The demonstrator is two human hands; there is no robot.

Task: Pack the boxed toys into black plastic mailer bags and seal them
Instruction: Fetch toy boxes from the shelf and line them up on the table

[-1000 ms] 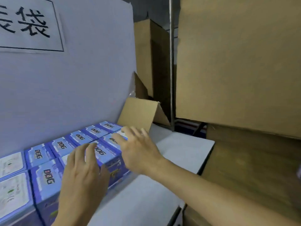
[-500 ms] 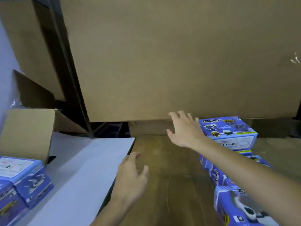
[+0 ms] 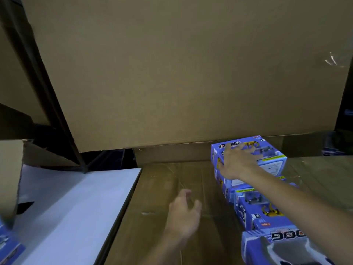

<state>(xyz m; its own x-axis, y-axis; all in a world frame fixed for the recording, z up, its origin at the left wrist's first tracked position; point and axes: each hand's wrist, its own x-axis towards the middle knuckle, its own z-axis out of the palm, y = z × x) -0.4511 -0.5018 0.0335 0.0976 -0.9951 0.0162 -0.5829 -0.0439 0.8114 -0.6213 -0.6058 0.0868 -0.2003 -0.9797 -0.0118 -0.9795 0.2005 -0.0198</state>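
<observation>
- Two hands out: my right hand (image 3: 236, 162) spreads over the farthest toy box (image 3: 271, 159) at the cardboard surface (image 3: 172, 188)'s far edge, fingers not yet closed.
- My left hand (image 3: 183, 217) hovers loose, holding nothing.
- Fetching step; next I'd say: close and lift.

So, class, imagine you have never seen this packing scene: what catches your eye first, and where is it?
First, the bright blue cardboard toy box marked DOG at right, topping a row of like boxes, with the right hand spread over it. Next, the huge brown corrugated carton filling the upper view. The left hand hovers low at centre, holding nothing, beside the white tabletop.
</observation>
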